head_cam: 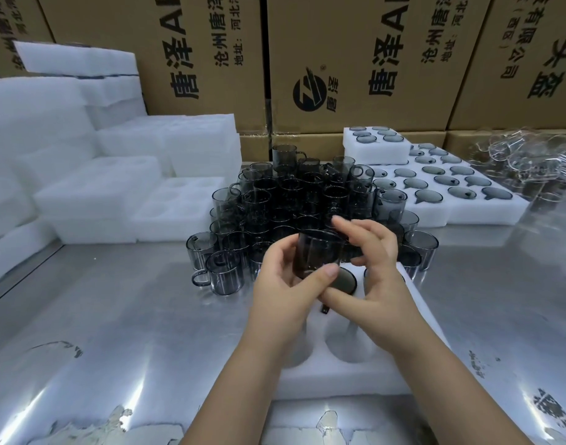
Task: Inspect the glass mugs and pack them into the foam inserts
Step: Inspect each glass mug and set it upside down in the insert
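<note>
Now | mug (320,252): between hands | left hand (281,293): grips it, thumb in front | right hand (384,277): pinches rim, base

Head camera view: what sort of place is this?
Likely a glassware packing station in a warehouse: stacked brown printed cardboard cartons, white foam inserts with round holes, and smoky grey glass mugs massed on a metal table.

One wide-angle view, taken from the person's head, faces forward and down across the desk (114,316). It sits close. Both forearms enter from the bottom edge, and the left hand (281,293) and right hand (381,284) grip a mug (317,255) at mid-frame. Boxes (355,59) behind the desk fill the top, and their edges lean outward towards the sides of the frame.
</note>
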